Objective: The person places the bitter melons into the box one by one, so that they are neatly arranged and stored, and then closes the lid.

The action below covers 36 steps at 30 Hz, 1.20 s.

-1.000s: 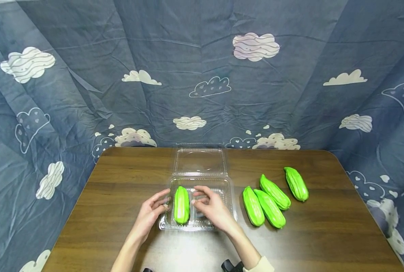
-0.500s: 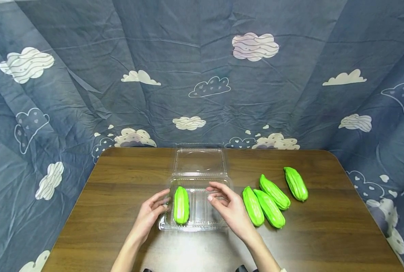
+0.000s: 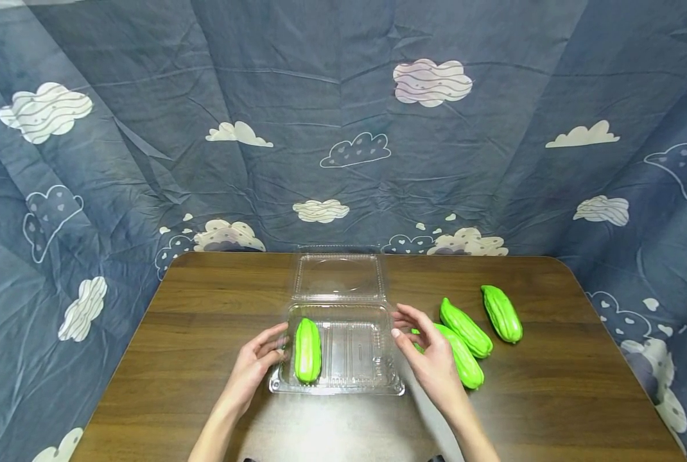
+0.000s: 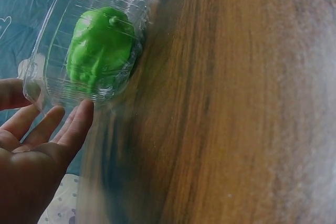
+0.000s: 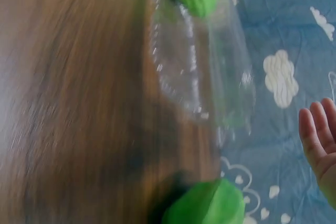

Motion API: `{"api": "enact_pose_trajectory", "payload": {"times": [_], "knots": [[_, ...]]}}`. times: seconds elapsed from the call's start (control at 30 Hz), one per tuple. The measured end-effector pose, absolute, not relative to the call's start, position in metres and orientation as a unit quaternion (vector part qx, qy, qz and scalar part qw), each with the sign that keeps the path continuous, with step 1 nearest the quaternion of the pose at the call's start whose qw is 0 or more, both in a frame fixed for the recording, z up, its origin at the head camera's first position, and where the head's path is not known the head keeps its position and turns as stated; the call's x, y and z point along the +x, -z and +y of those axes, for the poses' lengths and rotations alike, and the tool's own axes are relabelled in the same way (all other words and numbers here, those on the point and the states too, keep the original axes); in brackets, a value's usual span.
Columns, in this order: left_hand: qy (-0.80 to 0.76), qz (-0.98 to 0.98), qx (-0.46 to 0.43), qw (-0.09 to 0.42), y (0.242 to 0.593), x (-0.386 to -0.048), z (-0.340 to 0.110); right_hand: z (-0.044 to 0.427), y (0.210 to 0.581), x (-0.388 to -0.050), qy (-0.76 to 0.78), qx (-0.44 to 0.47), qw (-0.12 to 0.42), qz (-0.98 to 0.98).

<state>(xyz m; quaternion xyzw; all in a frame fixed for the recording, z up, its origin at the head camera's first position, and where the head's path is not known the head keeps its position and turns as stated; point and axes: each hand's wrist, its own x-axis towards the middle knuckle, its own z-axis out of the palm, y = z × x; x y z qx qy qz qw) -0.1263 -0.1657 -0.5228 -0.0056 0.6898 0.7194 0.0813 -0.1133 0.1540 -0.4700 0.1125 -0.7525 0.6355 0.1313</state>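
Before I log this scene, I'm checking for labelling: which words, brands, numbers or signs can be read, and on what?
None can be read in any view.
Clear container: no legible label; any tiny moulded marks are too small to read.
Green vegetables: no lettering visible.
Backdrop: clouds and hearts, no words.

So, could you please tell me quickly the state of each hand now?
Left hand: open, at the left edge of the clear container.
Right hand: open, holding nothing, near the green vegetables.
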Motion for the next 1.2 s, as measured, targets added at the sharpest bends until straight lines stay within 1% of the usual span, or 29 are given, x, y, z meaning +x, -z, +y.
{"api": "enact_pose_trajectory", "payload": {"times": [0.33,0.47,0.57,0.7,0.87,1.2], "knots": [[-0.717,0.692,-0.008,0.081,0.521,-0.125,-0.166,0.184,0.487,-0.109,-0.565,0.113,0.17,-0.799],[-0.717,0.692,-0.008,0.082,0.522,-0.125,-0.166,0.189,0.478,-0.1,-0.545,0.096,0.191,-0.811],[-0.717,0.692,-0.007,0.082,0.522,-0.124,-0.166,0.195,0.478,-0.095,-0.523,0.076,0.208,-0.823],[-0.718,0.692,-0.003,0.08,0.522,-0.125,-0.166,0.214,0.496,-0.099,-0.495,0.063,0.227,-0.836],[-0.72,0.69,-0.003,0.078,0.523,-0.127,-0.166,0.235,0.504,-0.102,-0.458,0.062,0.231,-0.856],[-0.714,0.696,-0.009,0.08,0.522,-0.126,-0.166,0.264,0.509,-0.112,-0.4,0.101,0.221,-0.884]]}}
